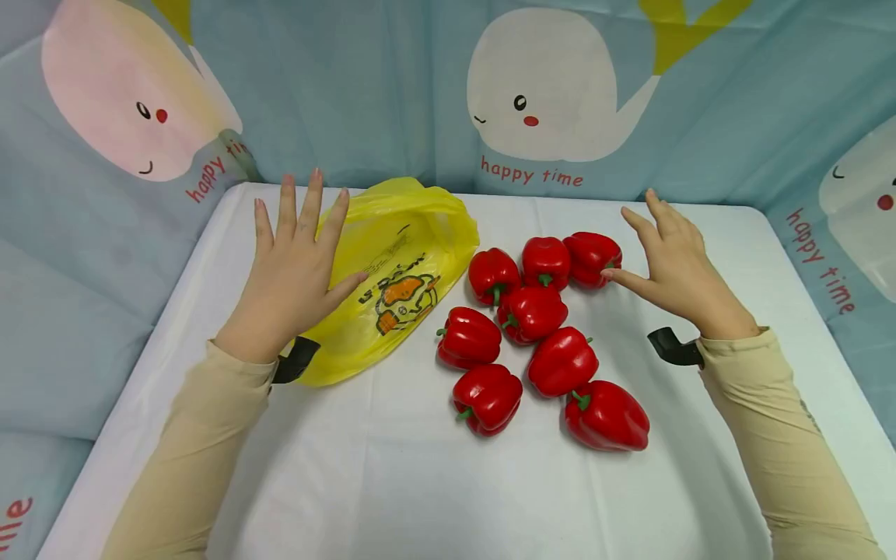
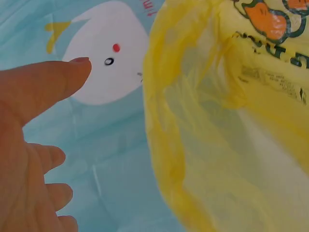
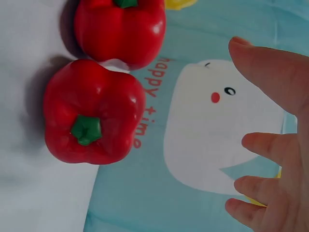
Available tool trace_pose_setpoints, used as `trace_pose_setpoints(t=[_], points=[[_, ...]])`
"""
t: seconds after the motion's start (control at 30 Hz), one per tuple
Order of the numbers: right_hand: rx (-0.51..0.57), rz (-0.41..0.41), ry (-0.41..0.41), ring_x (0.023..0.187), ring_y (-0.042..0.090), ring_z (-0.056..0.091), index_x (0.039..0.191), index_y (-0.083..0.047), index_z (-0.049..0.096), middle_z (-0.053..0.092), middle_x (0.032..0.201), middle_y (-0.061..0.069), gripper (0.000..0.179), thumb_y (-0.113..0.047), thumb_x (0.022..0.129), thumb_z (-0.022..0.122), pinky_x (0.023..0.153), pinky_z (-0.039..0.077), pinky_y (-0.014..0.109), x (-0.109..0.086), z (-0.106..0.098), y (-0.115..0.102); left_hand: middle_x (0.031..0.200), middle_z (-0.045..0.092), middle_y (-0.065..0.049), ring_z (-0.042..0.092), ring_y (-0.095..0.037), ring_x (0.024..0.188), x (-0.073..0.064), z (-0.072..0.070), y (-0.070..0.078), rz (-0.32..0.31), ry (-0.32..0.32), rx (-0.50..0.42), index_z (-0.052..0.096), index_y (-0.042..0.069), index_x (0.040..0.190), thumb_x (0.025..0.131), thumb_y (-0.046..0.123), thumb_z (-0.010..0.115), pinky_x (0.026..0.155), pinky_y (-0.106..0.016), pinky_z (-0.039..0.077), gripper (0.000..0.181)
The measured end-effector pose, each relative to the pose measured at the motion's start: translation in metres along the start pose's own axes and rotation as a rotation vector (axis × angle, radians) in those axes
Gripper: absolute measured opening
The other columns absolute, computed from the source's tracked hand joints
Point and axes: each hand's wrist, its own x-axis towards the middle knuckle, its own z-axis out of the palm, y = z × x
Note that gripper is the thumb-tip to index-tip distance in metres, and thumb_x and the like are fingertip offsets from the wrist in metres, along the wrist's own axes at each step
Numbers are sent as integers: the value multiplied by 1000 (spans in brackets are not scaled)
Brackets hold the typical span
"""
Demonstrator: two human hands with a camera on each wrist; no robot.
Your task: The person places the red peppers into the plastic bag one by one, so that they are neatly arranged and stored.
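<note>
My left hand (image 1: 290,268) is spread with straight fingers over the left edge of a yellow plastic bag (image 1: 371,342). The bag lies on its side with an orange and black print on it, and its mouth gapes, as the left wrist view shows. To the right, my right hand (image 1: 675,268) hovers with fingers apart and holds nothing. Its thumb appears near the rearmost right red bell pepper (image 1: 593,257); the right wrist view shows a gap between the hand and that pepper (image 3: 94,113). Several more red bell peppers (image 1: 560,362) with green stems lie grouped right of the bag.
A white cloth (image 1: 420,482) covers the table. Blue curtains (image 1: 350,93) printed with whales and red lettering stand behind it and along both sides. Black wrist mounts (image 1: 673,347) stick out beside both beige sleeves (image 1: 770,420).
</note>
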Motion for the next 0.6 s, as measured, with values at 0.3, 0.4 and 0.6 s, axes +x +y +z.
trace_pose_setpoints(t=[0.3, 0.4, 0.6], points=[[26, 32, -24, 138, 50, 12, 144, 7, 29, 9, 153, 30, 81, -24, 83, 73, 109, 9, 64, 2, 5, 6, 157, 0, -22, -7, -40, 142, -33, 3, -18, -88, 134, -105, 18, -1, 150, 87, 31, 68, 107, -66, -4, 86], [50, 52, -54, 137, 51, 11, 145, 6, 27, 7, 154, 29, 81, -25, 85, 71, 109, 7, 64, 2, 6, 8, 156, 9, -23, 1, -40, 143, -43, 12, -24, -112, 212, -191, 22, -3, 149, 86, 26, 69, 108, -65, 1, 83], [95, 73, -82, 136, 52, 12, 146, 7, 25, 9, 154, 28, 80, -25, 87, 69, 108, 11, 66, 7, 11, 11, 158, 7, -12, 5, -28, 145, -58, 41, -32, -212, 332, -522, 16, 2, 152, 87, 13, 67, 115, -49, 8, 83]])
